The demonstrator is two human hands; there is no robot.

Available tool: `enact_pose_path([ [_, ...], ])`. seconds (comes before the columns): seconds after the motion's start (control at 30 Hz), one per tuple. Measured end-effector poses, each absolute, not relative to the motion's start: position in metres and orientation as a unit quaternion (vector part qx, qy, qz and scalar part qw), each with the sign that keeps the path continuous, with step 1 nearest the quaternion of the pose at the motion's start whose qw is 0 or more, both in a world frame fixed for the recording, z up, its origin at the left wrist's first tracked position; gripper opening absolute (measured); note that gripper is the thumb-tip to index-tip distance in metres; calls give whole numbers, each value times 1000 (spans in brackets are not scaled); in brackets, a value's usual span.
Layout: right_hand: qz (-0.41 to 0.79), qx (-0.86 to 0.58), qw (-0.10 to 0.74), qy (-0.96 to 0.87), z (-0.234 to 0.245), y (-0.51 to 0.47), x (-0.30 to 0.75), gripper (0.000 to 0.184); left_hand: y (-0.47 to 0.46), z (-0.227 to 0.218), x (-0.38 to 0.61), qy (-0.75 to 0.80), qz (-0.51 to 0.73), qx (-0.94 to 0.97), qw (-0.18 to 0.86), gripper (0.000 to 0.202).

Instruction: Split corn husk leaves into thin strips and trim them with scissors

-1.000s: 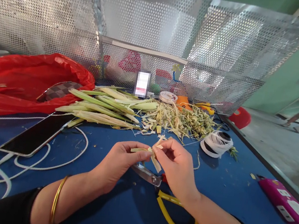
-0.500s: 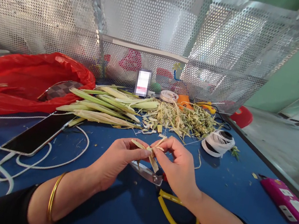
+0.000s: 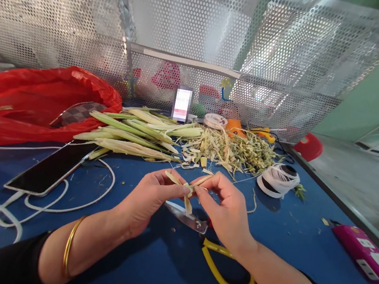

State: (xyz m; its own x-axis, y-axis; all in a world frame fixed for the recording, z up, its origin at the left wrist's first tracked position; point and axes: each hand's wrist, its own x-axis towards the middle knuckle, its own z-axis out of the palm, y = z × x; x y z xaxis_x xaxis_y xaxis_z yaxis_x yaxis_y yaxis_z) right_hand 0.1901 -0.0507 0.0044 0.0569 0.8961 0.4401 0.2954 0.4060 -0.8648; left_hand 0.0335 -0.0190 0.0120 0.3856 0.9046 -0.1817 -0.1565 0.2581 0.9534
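Note:
Between my two hands is a small knot of pale strips that look like corn husk [image 3: 187, 202], with ends sticking out several ways. My left hand [image 3: 157, 192] pinches it from the left, thumb on top. From the right, my right hand [image 3: 224, 203] grips another end between thumb and fingertips. Below them on the blue table lie scissors [image 3: 224, 283] with yellow handles, partly hidden by my right hand. Beyond my hands rests a pile of long green-white husks [image 3: 136, 133], beside a heap of shredded dry plant bits [image 3: 235, 149].
A red plastic bag [image 3: 11, 97] and a black phone [image 3: 50, 167] with a white cable [image 3: 109, 187] lie left. To the right are a white thread spool [image 3: 277, 181] and a purple box-like object [image 3: 367, 254]. A lit phone [image 3: 181, 104] stands against the perforated metal screen [image 3: 194, 26].
The husk strips have turned slightly in my fingers, and the lower end now hangs further left. Both hands keep their pinch. The view has shifted a little.

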Motion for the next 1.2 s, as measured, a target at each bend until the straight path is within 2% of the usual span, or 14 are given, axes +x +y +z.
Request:
enact_pose_path([
  [0.13, 246, -470, 528, -664, 0, -49, 196, 3, -18, 15, 32, 414, 393, 477, 668, 14],
  [0.23, 210, -451, 505, -705, -4, -47, 202, 32, -18, 16, 32, 414, 382, 474, 676, 14],
  [0.3, 172, -423, 484, -746, -4, -46, 205, 37, -18, 17, 31, 412, 374, 473, 683, 13],
  [0.47, 85, -384, 424, -815, 1, -46, 207, 16, -17, 15, 32, 421, 370, 480, 675, 12],
  [0.7, -61, -402, 376, -833, 4, -49, 209, 14, -15, 13, 30, 387, 341, 484, 707, 12],
  [1.03, -8, -388, 396, -832, 5, -49, 210, 14, -9, 11, 26, 333, 291, 414, 796, 9],
  [1.2, -63, -359, 362, -858, -1, -47, 212, 17, -10, 15, 26, 339, 267, 433, 791, 12],
])
